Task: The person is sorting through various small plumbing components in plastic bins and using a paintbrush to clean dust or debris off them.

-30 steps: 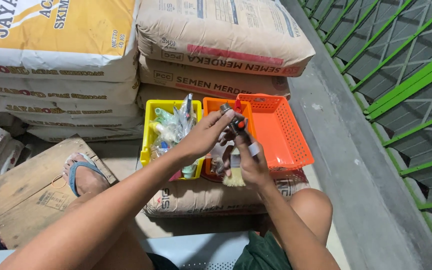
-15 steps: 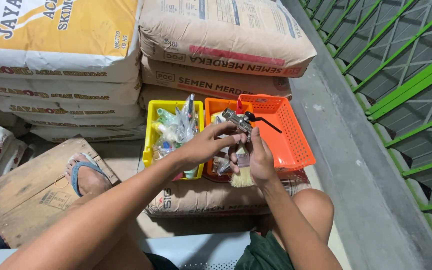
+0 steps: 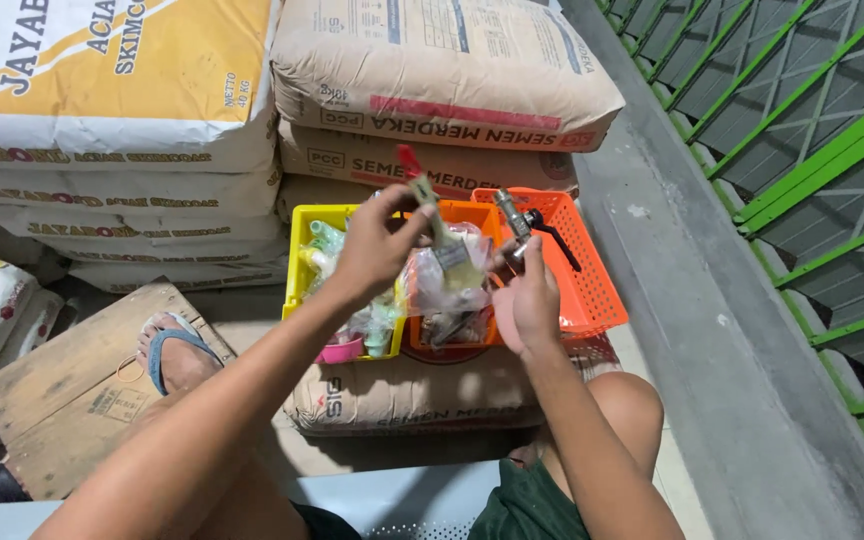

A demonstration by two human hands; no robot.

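Head view: stacked sacks (image 3: 432,70) behind three bins — yellow bin (image 3: 299,262), orange bin (image 3: 457,212), orange basket (image 3: 592,270). Left hand (image 3: 372,250) grips a paintbrush (image 3: 442,240) above them — right hand (image 3: 527,300) is clamped on a metal valve (image 3: 517,222).

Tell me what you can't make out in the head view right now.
- Left hand hides the paintbrush handle's middle.
- Right hand covers the metal valve base.
- Yellow bin contents: hidden by the left hand, crumpled plastic.
- Middle orange bin: bagged pieces too small to identify.
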